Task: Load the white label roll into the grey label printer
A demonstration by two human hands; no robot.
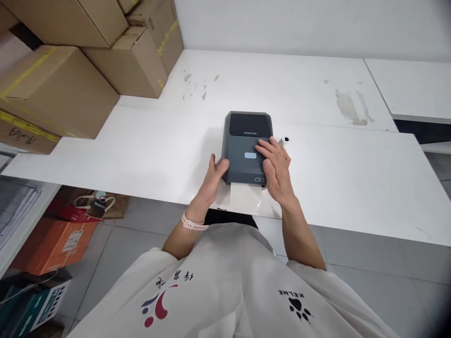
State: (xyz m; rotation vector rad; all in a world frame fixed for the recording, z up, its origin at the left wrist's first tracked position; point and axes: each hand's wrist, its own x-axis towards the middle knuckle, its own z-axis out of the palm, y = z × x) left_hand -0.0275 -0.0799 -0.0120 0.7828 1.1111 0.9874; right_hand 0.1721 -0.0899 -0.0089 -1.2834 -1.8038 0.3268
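Observation:
A dark grey label printer [239,165] with a black upper panel lies on the white table, close to its front edge. White label paper [245,195] sticks out from the printer's front. At the left front corner, my left hand [212,180] touches the casing with its thumb; the index finger points up beside it and the other fingers are mostly hidden. My right hand [279,173] rests on the right side, its outstretched fingers lying over the top near a pale oblong button [250,155]. Just behind that hand is a small white roll [284,140] with a dark core.
Cardboard boxes [66,89] are stacked at the table's left end. The white table [158,150] has worn patches and runs up to a white wall [299,26]. Below at left, an orange box [52,244] and a teal box [33,305] stand near a shelf.

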